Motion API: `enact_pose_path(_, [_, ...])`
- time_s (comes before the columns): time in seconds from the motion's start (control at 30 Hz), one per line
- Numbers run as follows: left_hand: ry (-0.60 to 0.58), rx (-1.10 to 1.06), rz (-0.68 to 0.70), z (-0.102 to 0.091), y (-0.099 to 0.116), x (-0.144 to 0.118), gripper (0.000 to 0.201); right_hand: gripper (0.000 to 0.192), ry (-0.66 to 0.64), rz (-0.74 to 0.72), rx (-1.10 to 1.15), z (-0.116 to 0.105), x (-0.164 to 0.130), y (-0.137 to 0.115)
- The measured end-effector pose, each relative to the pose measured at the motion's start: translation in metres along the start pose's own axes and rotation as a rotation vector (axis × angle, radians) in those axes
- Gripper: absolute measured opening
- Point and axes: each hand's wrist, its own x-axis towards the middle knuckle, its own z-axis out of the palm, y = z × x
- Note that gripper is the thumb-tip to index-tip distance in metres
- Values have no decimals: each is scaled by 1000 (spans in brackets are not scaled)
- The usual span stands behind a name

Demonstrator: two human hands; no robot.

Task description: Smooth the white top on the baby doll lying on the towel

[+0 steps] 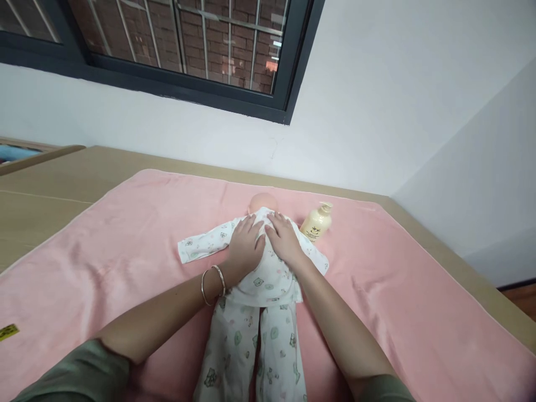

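Observation:
A baby doll lies on a pink blanket, its bald head toward the wall and no facial features showing. It is dressed in a white printed long-sleeved top and matching trousers. My left hand rests flat on the left side of the upper top, fingers stretched toward the head. On the right side of the top lies my right hand, also flat with its fingers apart. Both thumbs point inward over the middle of the doll's body. Two bangles circle my left wrist.
A cream pump bottle leans or lies by the doll's right-hand sleeve. The pink blanket covers much of a wooden surface. Behind it rise a white wall and a dark-framed barred window. A yellow label is at the left edge.

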Motion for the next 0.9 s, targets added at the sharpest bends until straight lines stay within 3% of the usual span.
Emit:
enact_pose_path(0.13, [-80, 109, 111, 0, 0, 2, 41, 55, 51, 164, -45, 0, 2, 6])
enact_pose_path(0.23, [-125, 78, 37, -1, -14, 15, 46, 58, 24, 164, -169, 4, -10, -14])
enact_pose_path(0.37, [-143, 56, -88, -3, -31, 30, 48, 58, 35, 49, -239, 11, -23, -34])
enact_pose_path(0.47, [-111, 145, -46, 0, -23, 22, 47, 55, 62, 29, -184, 9, -17, -26])
enact_pose_path(0.67, [-70, 264, 46, 7, 12, -10, 47, 56, 37, 159, -12, -2, -1, -3])
enact_pose_path(0.9, [-144, 298, 69, -1, -10, 12, 43, 54, 98, 88, -75, 14, -27, -40])
